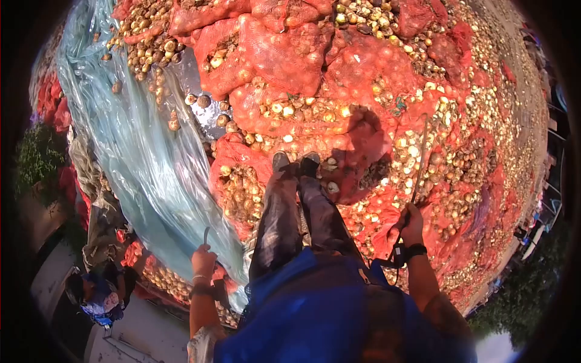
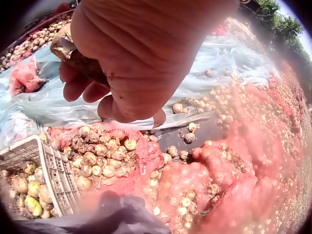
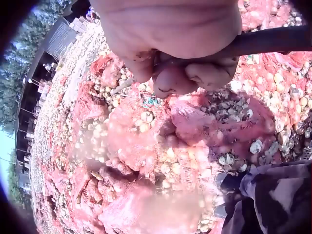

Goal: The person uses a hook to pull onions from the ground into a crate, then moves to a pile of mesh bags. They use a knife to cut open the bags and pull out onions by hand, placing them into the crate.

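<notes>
My left hand (image 1: 204, 263) grips a small tool with a curved grey tip (image 1: 206, 235) rising above the fist. In the left wrist view, the curled fingers of the left hand (image 2: 141, 53) wrap a dark handle; a pale brown piece (image 2: 62, 44) shows at its end. My right hand (image 1: 412, 225) grips the dark handle of a long thin rod (image 1: 422, 151) that points forward over the onions (image 1: 407, 160). Up close, the fingers of the right hand (image 3: 180, 39) curl round the dark shaft (image 3: 273, 41). Red mesh sacks (image 1: 278, 54) of onions lie ahead.
Shiny pale blue plastic sheeting (image 1: 139, 163) runs along the left. My shoes (image 1: 281, 161) stand among sacks and loose onions. A white plastic crate (image 2: 53, 170) with onions shows in the left wrist view. Another person (image 1: 103, 296) is low on the left; trees (image 1: 39, 157) lie beyond.
</notes>
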